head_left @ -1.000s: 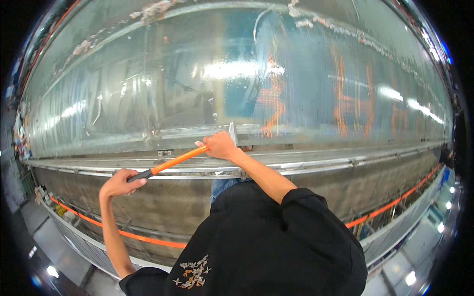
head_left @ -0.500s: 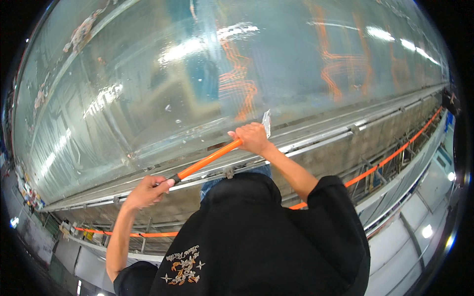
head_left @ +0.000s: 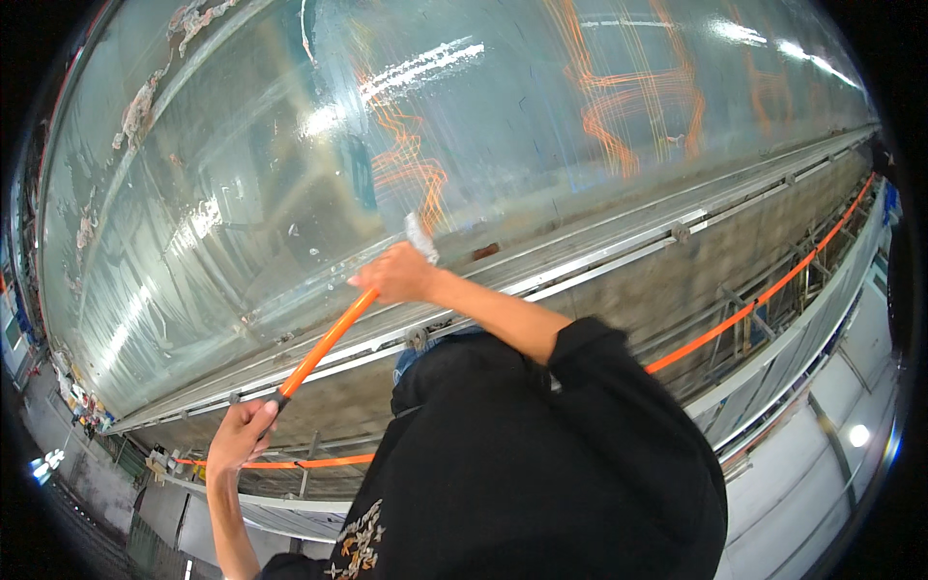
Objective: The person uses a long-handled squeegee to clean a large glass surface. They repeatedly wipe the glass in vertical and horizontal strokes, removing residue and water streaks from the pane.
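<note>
In left grip (head_left: 237, 437) and right grip (head_left: 396, 273) sits an orange-handled tool (head_left: 327, 346).

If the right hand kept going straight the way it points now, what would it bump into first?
Probably the shiny greenish surface just beyond the right hand, toward the picture's upper left; one view doesn't show whether it would touch that surface or pass above it.

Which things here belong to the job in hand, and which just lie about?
In use:
orange-and-black rod-shaped handle, held in left grip and right grip
pale, narrow tool head
wide, glossy grey-green surface

Just around:
pinkish, lumpy clumps on that surface
long orange rail
small mixed clutter, far left
</note>
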Available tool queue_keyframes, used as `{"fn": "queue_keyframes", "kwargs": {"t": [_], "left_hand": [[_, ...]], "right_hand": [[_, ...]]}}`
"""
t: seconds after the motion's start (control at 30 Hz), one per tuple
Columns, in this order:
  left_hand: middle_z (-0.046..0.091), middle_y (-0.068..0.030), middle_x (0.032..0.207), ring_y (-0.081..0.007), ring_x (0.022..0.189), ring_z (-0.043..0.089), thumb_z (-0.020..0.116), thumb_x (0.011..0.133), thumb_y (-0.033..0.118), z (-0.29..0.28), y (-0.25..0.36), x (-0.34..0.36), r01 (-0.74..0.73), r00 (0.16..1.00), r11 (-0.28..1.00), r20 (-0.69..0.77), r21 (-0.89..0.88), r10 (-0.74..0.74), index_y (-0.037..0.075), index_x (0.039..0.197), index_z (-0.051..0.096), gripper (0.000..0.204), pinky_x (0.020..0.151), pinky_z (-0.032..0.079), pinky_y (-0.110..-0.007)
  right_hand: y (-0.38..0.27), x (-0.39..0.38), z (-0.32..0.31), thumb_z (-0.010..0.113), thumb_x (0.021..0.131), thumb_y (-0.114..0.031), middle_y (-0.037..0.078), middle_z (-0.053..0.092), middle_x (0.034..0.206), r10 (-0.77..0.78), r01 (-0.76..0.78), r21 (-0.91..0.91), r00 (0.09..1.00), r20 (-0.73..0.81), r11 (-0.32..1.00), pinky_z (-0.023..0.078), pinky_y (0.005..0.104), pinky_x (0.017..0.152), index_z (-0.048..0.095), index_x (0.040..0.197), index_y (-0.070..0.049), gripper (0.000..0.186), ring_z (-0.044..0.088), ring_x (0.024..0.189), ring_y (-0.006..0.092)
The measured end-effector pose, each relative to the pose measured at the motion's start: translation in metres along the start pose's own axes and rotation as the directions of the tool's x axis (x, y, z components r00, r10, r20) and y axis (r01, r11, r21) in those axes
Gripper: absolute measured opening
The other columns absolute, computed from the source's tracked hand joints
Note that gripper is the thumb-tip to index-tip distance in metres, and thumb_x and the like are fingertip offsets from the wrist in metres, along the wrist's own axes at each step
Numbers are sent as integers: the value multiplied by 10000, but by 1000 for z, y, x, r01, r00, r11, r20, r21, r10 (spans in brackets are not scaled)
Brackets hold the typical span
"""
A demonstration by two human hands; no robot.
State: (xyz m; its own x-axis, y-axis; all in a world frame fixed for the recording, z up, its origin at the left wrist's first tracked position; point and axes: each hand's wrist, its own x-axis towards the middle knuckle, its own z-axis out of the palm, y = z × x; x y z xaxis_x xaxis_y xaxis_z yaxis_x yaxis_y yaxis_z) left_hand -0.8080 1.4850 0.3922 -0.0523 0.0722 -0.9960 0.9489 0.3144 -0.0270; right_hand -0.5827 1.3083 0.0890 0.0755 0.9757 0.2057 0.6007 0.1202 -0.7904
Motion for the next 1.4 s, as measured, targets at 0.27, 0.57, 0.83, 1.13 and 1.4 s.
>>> {"fn": "queue_keyframes", "kwargs": {"t": [0.27, 0.57, 0.83, 1.13, 1.4], "left_hand": [[399, 71, 526, -29, 409, 298, 590, 997, 404, 23, 15, 21, -70, 995, 997, 78, 19, 68, 74, 780, 549, 397, 376, 203, -233], [413, 62, 519, -25, 412, 325, 607, 980, 427, 24, 10, 21, -69, 998, 997, 17, 43, 68, 87, 748, 559, 414, 377, 199, -229], [418, 61, 518, -35, 414, 334, 594, 984, 453, 73, 59, 31, -169, 984, 981, 67, 94, 163, 91, 757, 555, 429, 378, 214, -236], [399, 35, 465, -50, 338, 307, 613, 971, 450, 54, 37, -32, 92, 994, 995, -57, -24, -93, 65, 749, 542, 450, 311, 198, -238], [385, 64, 499, -33, 391, 295, 654, 956, 409, 28, 4, 13, -18, 995, 1000, -101, 6, 19, 57, 730, 588, 424, 359, 178, -251]], "right_hand": [[22, -34, -17, 683, 833, -291, 22, 582, 556, 22, -26, -106, 999, -40, 994, 437, 380, 445, 663, 770, -194, 118, 601, 484, 237], [15, -32, -21, 677, 831, -298, -2, 604, 603, -20, 11, -68, 991, -132, 998, 449, 365, 449, 677, 791, -212, 95, 618, 508, 205], [59, -70, -73, 690, 837, -300, 9, 613, 571, -8, -11, -83, 975, -220, 996, 449, 367, 467, 688, 729, -198, 148, 621, 498, 212], [3, -20, -24, 604, 939, -357, 63, 566, 481, 52, -51, 48, 998, -20, 998, 417, 403, 435, 570, 553, -132, 448, 588, 440, 277], [7, -20, -18, 618, 926, -346, 38, 579, 508, 27, -29, -29, 997, -70, 999, 440, 378, 457, 591, 618, -140, 371, 619, 472, 234]]}}
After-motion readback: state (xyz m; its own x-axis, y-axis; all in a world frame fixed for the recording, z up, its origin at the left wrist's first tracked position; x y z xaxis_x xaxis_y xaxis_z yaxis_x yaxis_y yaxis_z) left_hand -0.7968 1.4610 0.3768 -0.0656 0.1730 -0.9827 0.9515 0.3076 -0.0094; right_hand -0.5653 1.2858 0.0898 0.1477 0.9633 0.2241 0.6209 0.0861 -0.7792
